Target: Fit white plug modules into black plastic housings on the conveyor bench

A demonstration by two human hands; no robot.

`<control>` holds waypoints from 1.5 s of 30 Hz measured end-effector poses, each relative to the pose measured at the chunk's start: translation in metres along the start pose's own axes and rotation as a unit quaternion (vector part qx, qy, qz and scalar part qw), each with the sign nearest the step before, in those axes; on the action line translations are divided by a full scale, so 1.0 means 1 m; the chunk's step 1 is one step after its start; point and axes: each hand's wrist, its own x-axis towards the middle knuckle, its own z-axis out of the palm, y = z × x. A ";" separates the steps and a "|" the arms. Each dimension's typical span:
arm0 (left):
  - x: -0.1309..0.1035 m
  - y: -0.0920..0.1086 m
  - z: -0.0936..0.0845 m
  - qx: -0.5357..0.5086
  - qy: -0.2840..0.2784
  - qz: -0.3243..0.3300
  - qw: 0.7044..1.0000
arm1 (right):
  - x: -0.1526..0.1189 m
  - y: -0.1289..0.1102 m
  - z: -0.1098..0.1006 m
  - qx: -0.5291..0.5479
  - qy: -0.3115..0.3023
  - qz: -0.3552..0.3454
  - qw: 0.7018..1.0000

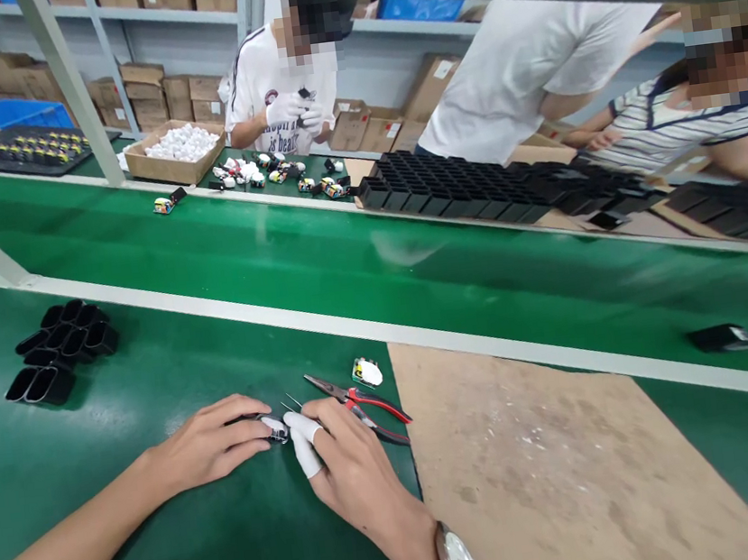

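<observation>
My left hand (220,440) rests on the green bench, its fingers closed around a small black housing (275,428) with a white part at its open end. My right hand (348,460) wears white finger cots on thumb and forefinger, and their tips touch the end of the housing. Two thin prongs, which look like tweezers (291,403), stick out from behind the right fingers; the rest of them is hidden. Just beyond that hand lie red-handled long-nose pliers (354,399). A small circuit board with a white block (367,372) sits past the pliers.
Black empty housings (68,340) stand in a cluster at left. A stained cardboard sheet (538,451) covers the bench at right. Beyond a white rail runs a green belt (317,260), bearing a black housing (722,337) and a circuit board (166,202). Co-workers are across it.
</observation>
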 end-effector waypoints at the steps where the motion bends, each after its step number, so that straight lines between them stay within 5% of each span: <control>1: 0.001 0.000 0.000 0.001 0.001 0.005 1.000 | 0.001 -0.001 -0.001 0.020 0.001 -0.007 1.000; 6: 0.002 0.005 0.001 -0.001 -0.006 -0.005 1.000 | 0.007 -0.004 -0.003 0.054 -0.038 0.005 0.998; 9: 0.001 0.007 0.004 -0.033 -0.008 -0.035 0.999 | 0.007 -0.004 -0.002 0.065 -0.001 0.005 0.998; 11: 0.002 0.005 0.005 -0.104 0.035 -0.118 0.987 | 0.005 -0.005 0.002 0.061 0.043 -0.014 0.997; 13: 0.006 0.000 0.002 -0.219 0.105 -0.252 0.937 | 0.001 -0.008 0.007 0.054 0.070 -0.046 0.995; 15: 0.011 -0.007 -0.003 -0.336 0.178 -0.364 0.850 | -0.003 -0.011 0.013 0.042 0.068 -0.087 0.993; 17: 0.015 -0.013 -0.010 -0.408 0.226 -0.416 0.781 | -0.006 -0.014 0.019 0.025 0.053 -0.126 0.990; 19: 0.018 -0.018 -0.016 -0.420 0.256 -0.429 0.757 | -0.007 -0.016 0.024 0.011 0.040 -0.152 0.987; 22: 0.019 -0.019 -0.020 -0.383 0.262 -0.426 0.776 | -0.008 -0.018 0.028 0.002 0.035 -0.163 0.986; 28: 0.029 -0.018 -0.019 -0.254 0.210 -0.391 0.859 | -0.018 -0.024 0.046 -0.034 0.029 -0.178 0.983; 33: 0.070 -0.055 -0.033 -0.104 0.186 -0.342 0.915 | -0.021 -0.026 0.052 -0.039 -0.012 -0.204 0.978; 40: 0.136 -0.144 -0.068 0.076 0.230 -0.354 0.903 | -0.015 -0.019 0.037 -0.065 -0.050 -0.199 0.977; 45: 0.133 -0.145 -0.049 0.136 0.216 -0.338 0.906 | -0.017 -0.011 0.042 -0.072 -0.036 -0.199 0.977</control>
